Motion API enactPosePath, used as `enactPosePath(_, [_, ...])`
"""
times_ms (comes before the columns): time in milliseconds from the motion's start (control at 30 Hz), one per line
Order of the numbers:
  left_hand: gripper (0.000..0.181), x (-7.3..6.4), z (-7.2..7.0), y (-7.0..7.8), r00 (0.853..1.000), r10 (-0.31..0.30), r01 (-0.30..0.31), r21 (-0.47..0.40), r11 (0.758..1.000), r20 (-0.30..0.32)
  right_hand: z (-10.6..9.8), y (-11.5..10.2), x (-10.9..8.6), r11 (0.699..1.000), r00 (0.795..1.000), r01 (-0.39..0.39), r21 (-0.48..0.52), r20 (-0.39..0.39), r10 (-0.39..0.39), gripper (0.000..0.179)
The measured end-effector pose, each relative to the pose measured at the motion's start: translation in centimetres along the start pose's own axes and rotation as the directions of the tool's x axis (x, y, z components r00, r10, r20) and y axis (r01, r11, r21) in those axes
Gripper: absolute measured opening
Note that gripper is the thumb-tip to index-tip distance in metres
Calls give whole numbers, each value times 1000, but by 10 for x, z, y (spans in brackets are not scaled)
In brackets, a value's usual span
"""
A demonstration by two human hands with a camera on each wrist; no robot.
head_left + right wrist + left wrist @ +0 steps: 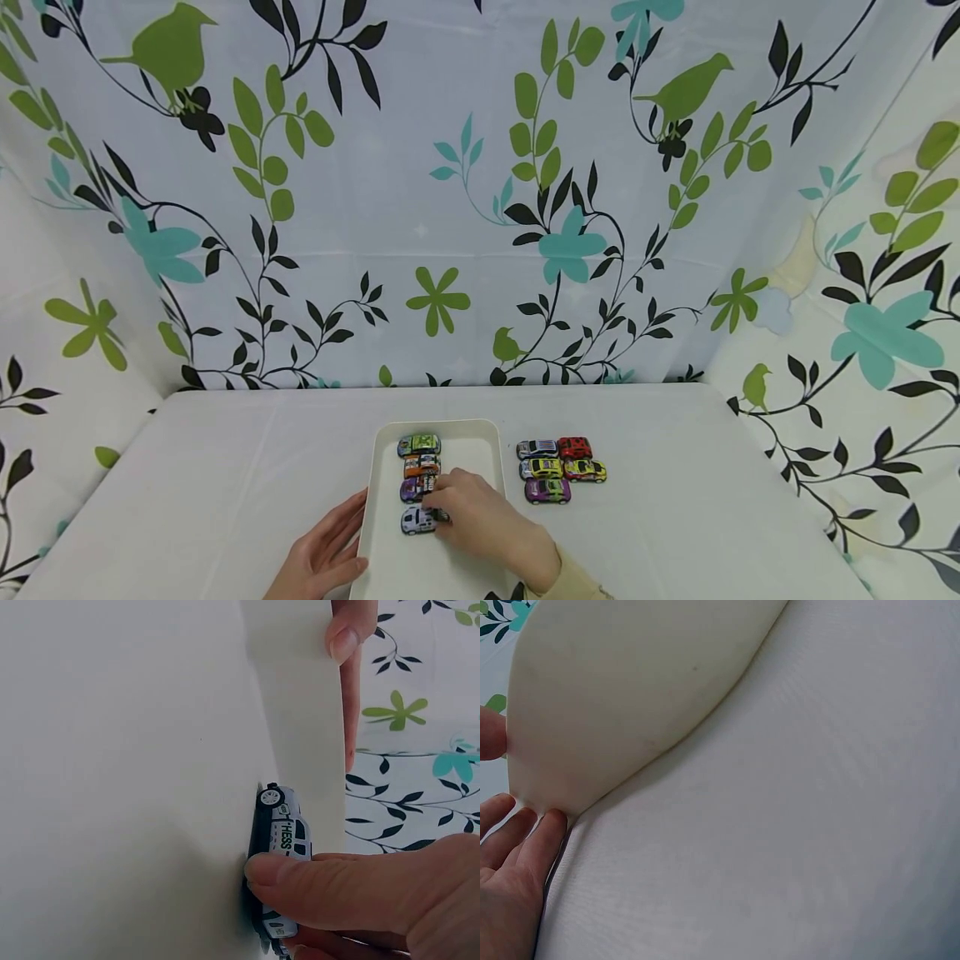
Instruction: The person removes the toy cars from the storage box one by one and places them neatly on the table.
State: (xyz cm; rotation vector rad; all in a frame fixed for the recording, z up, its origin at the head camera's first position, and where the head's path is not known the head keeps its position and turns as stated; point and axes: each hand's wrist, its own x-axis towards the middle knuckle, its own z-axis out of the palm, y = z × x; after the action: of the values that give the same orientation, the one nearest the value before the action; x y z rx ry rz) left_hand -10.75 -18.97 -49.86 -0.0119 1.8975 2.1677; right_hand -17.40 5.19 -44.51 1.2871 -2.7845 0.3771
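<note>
My right hand (480, 515) reaches over the white tray (378, 567) and pinches a silver toy car (283, 829) lettered HESS between thumb and fingers. The car sits low along the tray's inner wall in the right wrist view, its far side hidden by the hand. Above it in the head view, a green toy car (418, 444), an orange one (420, 465) and a purple one (412, 489) form a column. My left hand (321, 550) rests at the tray's left side, its extended fingers (546, 844) against the outer wall and its thumb (345, 645) at the rim.
Right of the tray, a cluster of toy cars stands on the white table (225, 492): silver (537, 449), red (575, 447), yellow (540, 468), yellow-and-red (585, 471) and purple (547, 490). A leaf-patterned cloth (360, 183) surrounds the table's back and sides.
</note>
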Motion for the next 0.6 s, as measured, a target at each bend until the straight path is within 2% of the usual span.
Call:
enactPosePath(333, [80, 0, -2, 0, 1000, 12, -12, -15, 1000, 28, -5, 3, -5, 999, 1000, -19, 41, 25, 18, 28])
enactPosePath(600, [80, 0, -3, 0, 999, 12, -12, -7, 1000, 33, -19, 10, -13, 990, 999, -42, 133, 36, 37, 26])
